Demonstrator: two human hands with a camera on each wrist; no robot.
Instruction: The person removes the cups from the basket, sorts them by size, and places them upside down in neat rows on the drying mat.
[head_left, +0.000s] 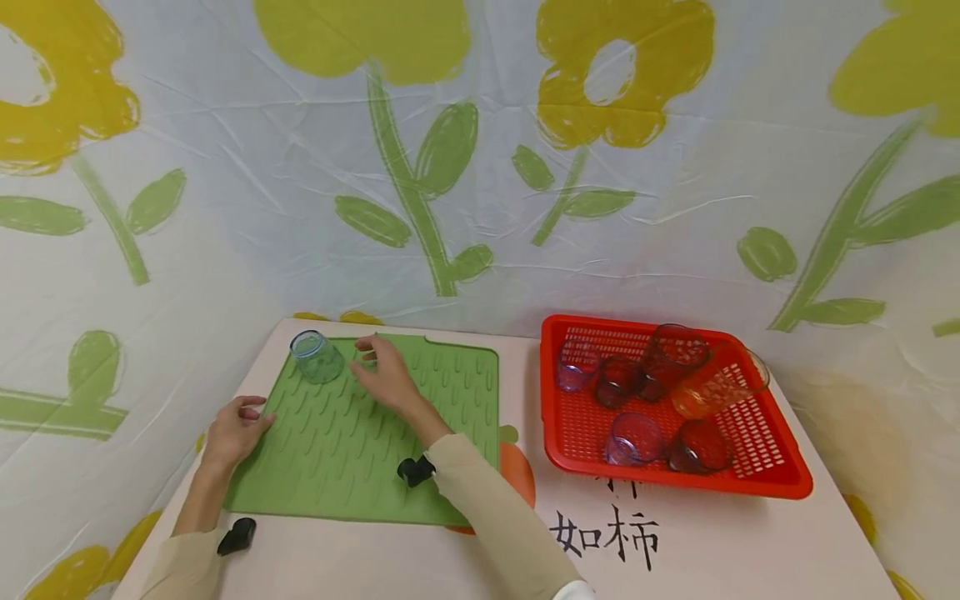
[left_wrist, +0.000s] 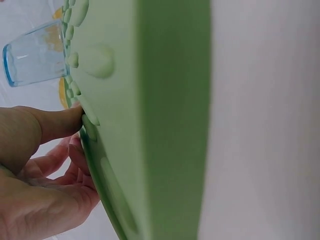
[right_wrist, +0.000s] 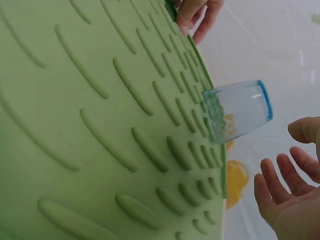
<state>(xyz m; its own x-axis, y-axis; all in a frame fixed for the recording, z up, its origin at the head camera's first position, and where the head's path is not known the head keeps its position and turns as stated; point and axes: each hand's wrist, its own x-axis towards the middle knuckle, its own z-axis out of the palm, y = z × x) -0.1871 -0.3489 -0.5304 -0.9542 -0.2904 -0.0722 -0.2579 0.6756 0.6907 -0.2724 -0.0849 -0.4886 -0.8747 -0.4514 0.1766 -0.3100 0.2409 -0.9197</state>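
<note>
Touching the mat [head_left: 315,467], left hand [head_left: 232,432] — right hand [head_left: 386,377] spread loosely beside glass [head_left: 318,360].

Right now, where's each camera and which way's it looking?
Head: on the head, facing forward and down at the green mat, blue glass and red basket; left hand, right hand and sleeves show.
Left wrist: on that wrist, looking along the mat; left hand shows.
Right wrist: on that wrist, looking across the mat; both hands show.
Both wrist views share mat and glass.
</note>
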